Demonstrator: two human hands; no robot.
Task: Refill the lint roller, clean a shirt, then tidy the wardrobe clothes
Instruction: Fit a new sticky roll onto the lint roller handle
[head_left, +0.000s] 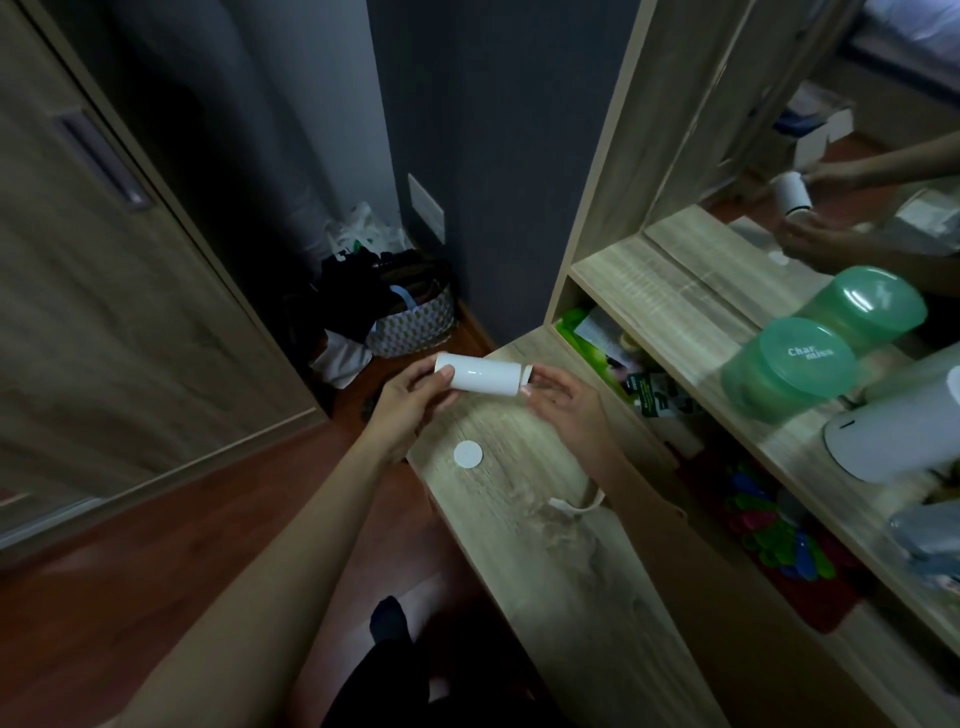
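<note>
While our left hand (410, 397) clamps the lint roller (480, 375), its long axis running nine to three, our right hand (563, 397) pinches its three-o'clock end.

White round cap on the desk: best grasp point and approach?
Pinch the white round cap across its rim, coming from above. It lies flat on the desk with bare wood all around, so opposite edges look reachable; its low profile probably offers little to grip from the side.

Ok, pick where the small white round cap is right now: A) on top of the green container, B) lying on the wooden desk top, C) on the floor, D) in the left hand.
B: the small white round cap lies flat on the wooden desk top, below both hands.
</note>
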